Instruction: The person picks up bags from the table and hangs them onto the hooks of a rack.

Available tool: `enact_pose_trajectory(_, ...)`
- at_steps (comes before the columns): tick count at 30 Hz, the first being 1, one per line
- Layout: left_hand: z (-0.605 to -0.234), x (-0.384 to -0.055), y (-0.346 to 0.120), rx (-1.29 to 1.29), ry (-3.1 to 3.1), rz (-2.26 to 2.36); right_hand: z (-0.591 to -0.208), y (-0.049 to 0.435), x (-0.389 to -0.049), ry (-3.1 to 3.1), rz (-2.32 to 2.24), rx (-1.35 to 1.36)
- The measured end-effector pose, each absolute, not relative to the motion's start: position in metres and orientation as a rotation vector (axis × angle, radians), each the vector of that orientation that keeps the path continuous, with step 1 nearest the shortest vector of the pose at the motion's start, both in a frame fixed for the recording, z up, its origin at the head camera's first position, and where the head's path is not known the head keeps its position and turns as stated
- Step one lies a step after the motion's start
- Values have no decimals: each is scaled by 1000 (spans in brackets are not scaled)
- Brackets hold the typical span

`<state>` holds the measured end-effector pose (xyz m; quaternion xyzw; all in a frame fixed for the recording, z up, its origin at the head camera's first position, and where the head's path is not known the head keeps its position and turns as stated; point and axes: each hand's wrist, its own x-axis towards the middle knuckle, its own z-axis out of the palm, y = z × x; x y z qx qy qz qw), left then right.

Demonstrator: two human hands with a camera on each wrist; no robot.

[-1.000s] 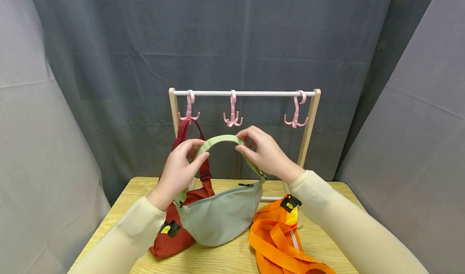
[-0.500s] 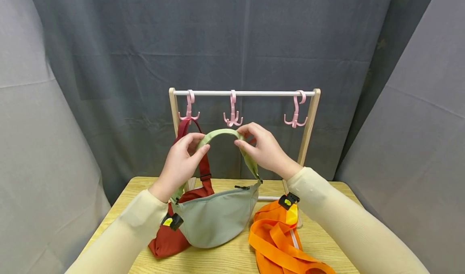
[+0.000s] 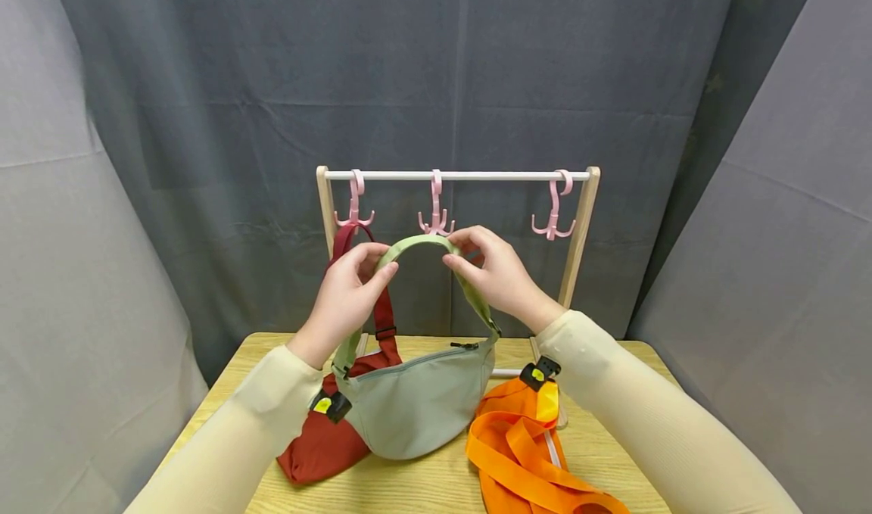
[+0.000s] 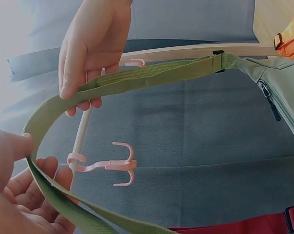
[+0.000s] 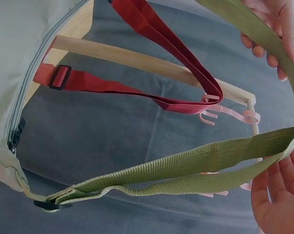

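A grey-green belt bag point(image 3: 418, 404) hangs below its light green strap point(image 3: 421, 240), which arches up between both hands. My left hand point(image 3: 346, 298) pinches the left side of the arch between thumb and fingers. On the other side, my right hand point(image 3: 496, 273) pinches it the same way. The top of the strap overlaps the lower prongs of the middle pink hook point(image 3: 436, 205) in the head view. In the left wrist view the strap point(image 4: 142, 80) runs doubled from the right hand point(image 4: 94, 41) to the bag.
A red bag point(image 3: 316, 450) lies behind the belt bag, its red strap point(image 5: 183, 58) looped over the left pink hook point(image 3: 354, 204). Another pink hook point(image 3: 554, 215) hangs at the right of the white rail point(image 3: 497, 176). An orange bag point(image 3: 518, 461) lies front right on the table point(image 3: 402, 491).
Both hands have raised the green strap toward the middle hook, up and slightly forward. The belt bag swung a little left, then back right. The red and orange bags stay on the table.
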<state>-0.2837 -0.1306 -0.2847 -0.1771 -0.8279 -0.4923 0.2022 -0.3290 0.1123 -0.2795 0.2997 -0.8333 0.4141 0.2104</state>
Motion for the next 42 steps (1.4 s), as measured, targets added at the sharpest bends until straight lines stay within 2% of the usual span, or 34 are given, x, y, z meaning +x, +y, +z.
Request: enact_pose_trajectory(42, -284, -306, -120, -470, -2335, -1496, -283, 116, -341, -2313, 1620, 634)
